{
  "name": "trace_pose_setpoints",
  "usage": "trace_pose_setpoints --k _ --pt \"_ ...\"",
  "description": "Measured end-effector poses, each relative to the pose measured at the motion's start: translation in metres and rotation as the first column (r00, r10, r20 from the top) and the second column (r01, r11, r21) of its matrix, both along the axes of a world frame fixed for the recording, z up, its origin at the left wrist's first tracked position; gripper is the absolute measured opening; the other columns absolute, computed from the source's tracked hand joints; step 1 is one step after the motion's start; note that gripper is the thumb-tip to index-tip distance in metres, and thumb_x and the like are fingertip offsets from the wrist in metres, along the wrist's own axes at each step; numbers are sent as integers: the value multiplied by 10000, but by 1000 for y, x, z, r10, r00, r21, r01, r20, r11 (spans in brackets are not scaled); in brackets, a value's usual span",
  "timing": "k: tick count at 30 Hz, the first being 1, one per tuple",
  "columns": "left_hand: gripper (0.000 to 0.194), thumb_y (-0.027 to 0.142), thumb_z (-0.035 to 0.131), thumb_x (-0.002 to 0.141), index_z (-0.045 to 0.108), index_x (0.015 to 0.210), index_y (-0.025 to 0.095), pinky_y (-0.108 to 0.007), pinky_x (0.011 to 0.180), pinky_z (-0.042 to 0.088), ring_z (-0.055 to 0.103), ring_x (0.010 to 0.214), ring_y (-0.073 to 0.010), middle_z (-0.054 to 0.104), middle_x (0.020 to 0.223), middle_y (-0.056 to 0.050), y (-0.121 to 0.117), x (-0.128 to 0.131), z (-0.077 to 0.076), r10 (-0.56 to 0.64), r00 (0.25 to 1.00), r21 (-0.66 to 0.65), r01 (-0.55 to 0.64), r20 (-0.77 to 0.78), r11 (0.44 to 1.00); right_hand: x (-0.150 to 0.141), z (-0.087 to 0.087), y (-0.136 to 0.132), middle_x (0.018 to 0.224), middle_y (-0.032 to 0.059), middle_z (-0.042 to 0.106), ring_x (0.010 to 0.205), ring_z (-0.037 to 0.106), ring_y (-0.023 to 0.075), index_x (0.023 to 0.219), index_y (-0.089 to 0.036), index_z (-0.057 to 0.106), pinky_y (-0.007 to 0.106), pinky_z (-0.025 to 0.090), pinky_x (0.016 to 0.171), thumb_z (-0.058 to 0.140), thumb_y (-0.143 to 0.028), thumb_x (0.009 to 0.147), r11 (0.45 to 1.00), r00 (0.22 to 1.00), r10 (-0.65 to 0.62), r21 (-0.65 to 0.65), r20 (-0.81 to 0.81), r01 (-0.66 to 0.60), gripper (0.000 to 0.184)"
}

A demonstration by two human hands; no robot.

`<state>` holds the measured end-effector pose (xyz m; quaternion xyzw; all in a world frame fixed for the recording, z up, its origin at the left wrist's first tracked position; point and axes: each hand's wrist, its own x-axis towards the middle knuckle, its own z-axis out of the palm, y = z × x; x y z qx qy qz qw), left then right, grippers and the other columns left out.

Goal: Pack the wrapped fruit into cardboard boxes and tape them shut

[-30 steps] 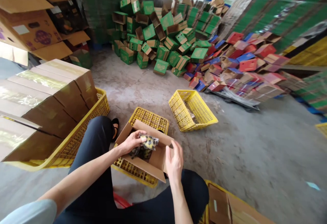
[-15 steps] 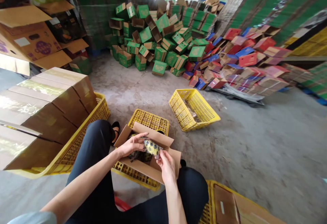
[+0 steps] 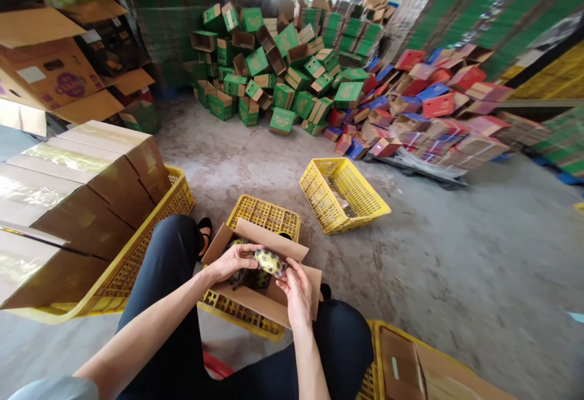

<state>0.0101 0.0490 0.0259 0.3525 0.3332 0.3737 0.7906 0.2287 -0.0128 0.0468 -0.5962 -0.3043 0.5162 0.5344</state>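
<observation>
Between my two hands, above an open cardboard box (image 3: 258,307), is a small yellow packet with dark spots (image 3: 269,262) in shiny clear wrap. My left hand (image 3: 233,261) pinches its left end between thumb and fingers. At the packet's right end, my right hand (image 3: 293,284) grips it with the fingertips. More dark and yellow spotted packets (image 3: 238,277) lie inside the box, partly hidden by my left hand and wrist. The box rests on an upturned yellow crate (image 3: 264,213) between my knees, its flaps spread outward.
Left of me, a yellow crate (image 3: 130,272) holds taped cardboard boxes (image 3: 95,175). Another yellow crate (image 3: 344,196) stands ahead with something small inside. At my right knee is a crate with cardboard (image 3: 404,363). Piles of green boxes (image 3: 274,78) and red and blue boxes (image 3: 433,102) lie farther off.
The packet has turned slightly and lies more level, showing more of its yellow side. My right fingers have shifted along its right end. The view has moved a little.
</observation>
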Motion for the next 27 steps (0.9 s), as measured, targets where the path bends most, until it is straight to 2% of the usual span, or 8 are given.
trace_pose_setpoints --k 2,4,6,8,13,19,23,27 --pt "769 339 1014 596 745 1293 159 -361 974 523 737 1006 -252 787 1113 -114 1 0 -1 43 999 -21 -43 2 999 0 -1 0 1149 115 768 997 763 282 1250 -239 735 383 667 776 757 -569 832 992 984 64 93 169 -81 533" --pt "771 358 1012 599 744 1295 162 -338 933 536 736 975 -235 781 1134 -114 2 1 -1 74 997 -43 -74 -10 996 -1 -1 0 1332 144 698 1134 725 305 1266 -240 745 407 668 845 737 -541 855 970 930 92 181 357 -165 510" --pt "747 393 997 625 746 1291 166 -320 877 551 730 981 -237 766 1177 -124 2 2 1 80 996 -36 -81 -36 996 -2 -3 0 1400 152 662 1195 699 316 1265 -237 759 430 653 920 720 -536 876 949 867 59 242 495 -202 492" --pt "684 468 950 692 757 1275 167 -309 819 562 720 1020 -260 745 1234 -142 2 3 4 60 996 18 -59 -68 998 0 -4 1 1334 149 712 1163 715 319 1229 -229 783 439 635 959 690 -553 902 948 829 17 254 560 -191 470" --pt "732 541 897 749 709 1373 207 -349 827 588 722 1063 -301 716 1309 -144 -1 6 11 4 992 130 13 -127 991 7 -5 0 1079 135 810 981 771 322 1081 -215 832 422 632 884 624 -606 926 977 823 7 172 569 -128 469" --pt "640 577 909 720 794 1205 175 -420 990 564 708 1141 -321 773 1174 -120 -1 11 4 40 993 36 -36 -111 999 3 4 -7 1019 126 805 896 768 286 1074 -223 822 371 634 780 614 -589 940 960 822 -1 231 569 -159 442" --pt "532 520 916 742 820 1112 149 -399 1048 526 717 1109 -286 785 1113 -121 1 10 -2 59 997 -13 -60 -56 998 1 0 -8 962 109 801 856 761 271 1005 -233 807 364 628 784 613 -606 935 966 826 -6 217 563 -141 426" --pt "448 453 945 721 830 1021 141 -371 1008 537 726 995 -235 785 1040 -107 2 10 -5 121 992 -63 -120 19 991 0 -6 -5 871 88 790 787 760 260 947 -214 773 349 633 742 660 -643 884 984 882 5 156 472 -89 448"
